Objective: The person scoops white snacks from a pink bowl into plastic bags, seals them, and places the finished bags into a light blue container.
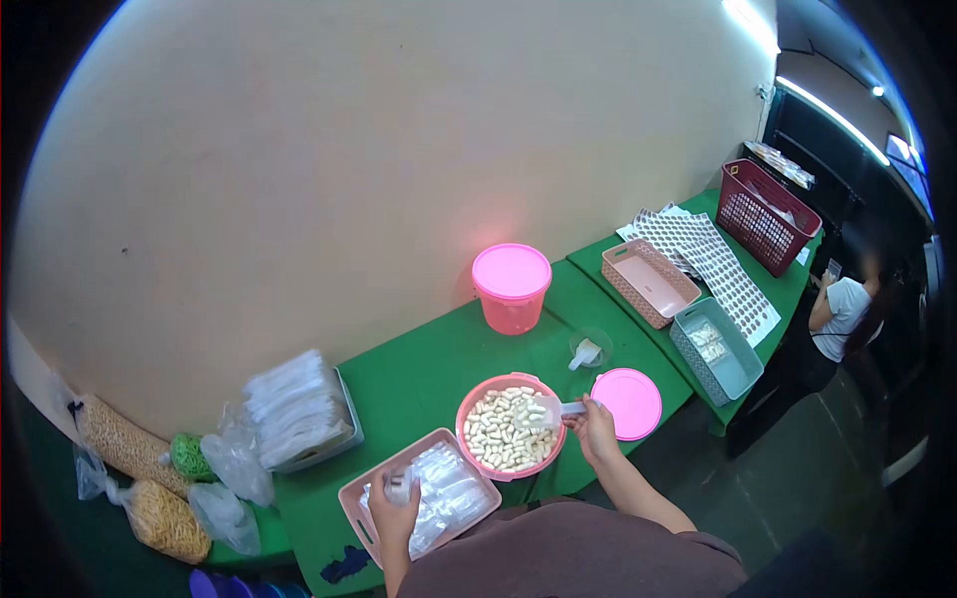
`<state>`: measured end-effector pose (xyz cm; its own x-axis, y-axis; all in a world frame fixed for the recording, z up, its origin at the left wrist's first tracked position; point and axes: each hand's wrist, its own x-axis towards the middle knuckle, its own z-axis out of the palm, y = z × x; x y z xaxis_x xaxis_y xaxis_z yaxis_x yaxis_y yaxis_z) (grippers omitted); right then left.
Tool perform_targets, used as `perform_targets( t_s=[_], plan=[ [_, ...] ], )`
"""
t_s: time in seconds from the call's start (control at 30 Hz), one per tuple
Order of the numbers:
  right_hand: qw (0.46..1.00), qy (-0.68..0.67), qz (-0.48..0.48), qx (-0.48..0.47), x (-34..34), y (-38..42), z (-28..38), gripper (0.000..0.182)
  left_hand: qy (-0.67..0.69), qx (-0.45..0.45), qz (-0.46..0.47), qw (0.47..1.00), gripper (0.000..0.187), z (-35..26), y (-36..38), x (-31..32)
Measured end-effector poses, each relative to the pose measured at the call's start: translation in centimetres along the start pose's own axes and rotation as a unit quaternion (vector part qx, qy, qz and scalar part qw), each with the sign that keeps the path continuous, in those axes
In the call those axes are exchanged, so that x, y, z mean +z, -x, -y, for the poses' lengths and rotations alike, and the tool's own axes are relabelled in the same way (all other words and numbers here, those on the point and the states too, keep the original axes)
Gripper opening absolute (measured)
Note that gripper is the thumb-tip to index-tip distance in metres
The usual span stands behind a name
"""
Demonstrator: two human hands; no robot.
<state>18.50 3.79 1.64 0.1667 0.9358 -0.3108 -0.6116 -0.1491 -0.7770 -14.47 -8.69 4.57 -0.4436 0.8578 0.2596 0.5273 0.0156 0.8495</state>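
My right hand point(595, 429) is closed on the handle of a clear plastic scoop point(543, 412), whose cup rests over the white capsule-shaped pieces in a round pink tub point(466, 457). Over the left part of a pink tray point(489, 495), my left hand point(394, 505) grips a small clear container point(400, 485). Clear plastic packets point(446, 488) fill much of that tray. A flat pink lid point(626, 404) lies right of the tub. Behind the tub, a second small scoop point(586, 353) sits on a clear round dish.
A lidded pink bucket point(511, 289) stands near the wall. Left are a bin of plastic bags point(299, 409) and filled sacks point(128, 445). Right are a pink basket point(650, 283), a teal basket point(718, 351), printed sheets and a maroon basket point(766, 217). Another person point(847, 309) stands beyond.
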Motion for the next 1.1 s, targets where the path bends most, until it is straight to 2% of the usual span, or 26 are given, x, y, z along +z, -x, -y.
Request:
perform_targets(
  t_s=[0.07, 0.1, 0.17, 0.2, 0.27, 0.4, 0.47, 0.5, 0.53, 0.57, 0.63, 0.67, 0.7, 0.73, 0.77, 0.83, 0.87, 0.9, 0.93, 0.97, 1.03, 1.07, 1.1],
  plan=[
    [0.998, 0.023, 0.031, -0.053, 0.6, 0.4, 0.8, 0.022, -0.008, 0.043, 0.034, 0.998, 0.042, -1.9, -1.4, 1.0],
    [0.998, 0.027, 0.033, -0.051, 1.1, 0.8, 1.3, 0.022, -0.008, 0.072, 0.048, 0.996, 0.045, -3.0, -2.1, 1.9],
    [0.991, 0.040, 0.030, -0.122, 2.6, 1.9, 2.5, 0.021, -0.040, 0.125, 0.132, 0.983, 0.057, -5.5, -3.3, 3.5],
    [0.991, 0.042, 0.032, -0.121, 3.2, 2.4, 2.9, 0.021, -0.039, 0.123, 0.129, 0.983, 0.057, -6.2, -3.5, 4.5],
    [0.985, 0.039, 0.047, -0.162, 4.4, 3.3, 3.6, 0.021, -0.090, 0.207, 0.185, 0.956, 0.068, -6.9, -4.1, 6.9],
    [0.979, 0.050, 0.097, -0.171, 5.6, 4.7, 4.5, 0.019, -0.084, 0.238, 0.240, 0.937, 0.077, -8.6, -4.4, 10.2],
    [0.953, 0.172, 0.139, -0.207, 6.1, 5.9, 5.0, 0.016, -0.081, 0.264, 0.236, 0.932, 0.077, -9.3, -4.1, 11.1],
    [0.954, 0.170, 0.135, -0.207, 6.3, 6.3, 5.2, 0.016, -0.075, 0.282, 0.228, 0.929, 0.077, -9.5, -3.9, 11.3],
    [0.897, 0.270, 0.149, -0.318, 6.5, 6.5, 5.4, 0.015, -0.086, 0.290, 0.239, 0.923, 0.082, -10.2, -3.8, 11.1],
    [0.816, 0.364, 0.160, -0.419, 6.7, 6.8, 5.8, 0.015, -0.087, 0.289, 0.241, 0.922, 0.082, -9.5, -3.7, 11.5],
    [0.819, 0.358, 0.181, -0.410, 7.0, 7.6, 6.4, 0.015, -0.018, 0.228, 0.213, 0.950, 0.077, -7.9, -3.3, 12.2],
    [0.814, 0.330, 0.159, -0.451, 6.9, 7.4, 6.3, 0.013, -0.019, 0.226, 0.212, 0.951, 0.077, -7.2, -3.4, 12.5],
    [0.806, 0.301, 0.138, -0.491, 6.8, 7.1, 6.2, 0.011, 0.059, 0.160, 0.201, 0.965, 0.070, -7.2, -3.6, 12.2],
    [0.806, 0.301, 0.141, -0.490, 6.7, 6.7, 6.2, 0.011, 0.136, 0.093, 0.187, 0.968, 0.064, -7.2, -3.8, 11.9],
    [0.822, 0.306, 0.125, -0.464, 6.7, 6.2, 6.4, 0.012, 0.136, 0.091, 0.185, 0.969, 0.064, -7.3, -4.2, 11.5],
    [0.836, 0.311, 0.113, -0.437, 6.3, 4.9, 6.0, 0.013, 0.267, 0.112, 0.158, 0.944, 0.051, -8.7, -5.3, 9.9],
    [0.877, 0.336, 0.137, -0.317, 5.9, 3.9, 5.4, 0.013, 0.317, 0.103, 0.150, 0.931, 0.040, -7.8, -5.7, 9.7],
    [0.902, 0.354, 0.159, -0.191, 5.4, 2.7, 4.7, 0.014, 0.317, 0.103, 0.147, 0.931, 0.040, -7.7, -6.1, 9.0],
    [0.918, 0.330, 0.188, -0.112, 4.3, 1.4, 3.3, 0.018, 0.325, 0.082, 0.153, 0.930, 0.038, -7.9, -6.5, 8.2],
    [0.918, 0.330, 0.189, -0.111, 3.0, 0.1, 1.5, 0.018, 0.333, 0.062, 0.159, 0.927, 0.040, -8.2, -6.7, 7.6],
    [0.925, 0.321, 0.205, 0.004, 1.0, -1.5, -1.2, 0.023, 0.348, 0.040, 0.152, 0.924, 0.045, -8.4, -6.5, 7.2],
    [0.842, 0.494, 0.206, -0.073, 0.0, -1.9, -1.5, 0.026, 0.421, 0.004, 0.164, 0.892, 0.045, -8.4, -6.4, 7.1],
    [0.841, 0.494, 0.208, -0.073, 0.7, -1.4, -1.0, 0.026, 0.492, -0.032, 0.175, 0.852, 0.045, -8.5, -6.3, 7.0]
  ],
)
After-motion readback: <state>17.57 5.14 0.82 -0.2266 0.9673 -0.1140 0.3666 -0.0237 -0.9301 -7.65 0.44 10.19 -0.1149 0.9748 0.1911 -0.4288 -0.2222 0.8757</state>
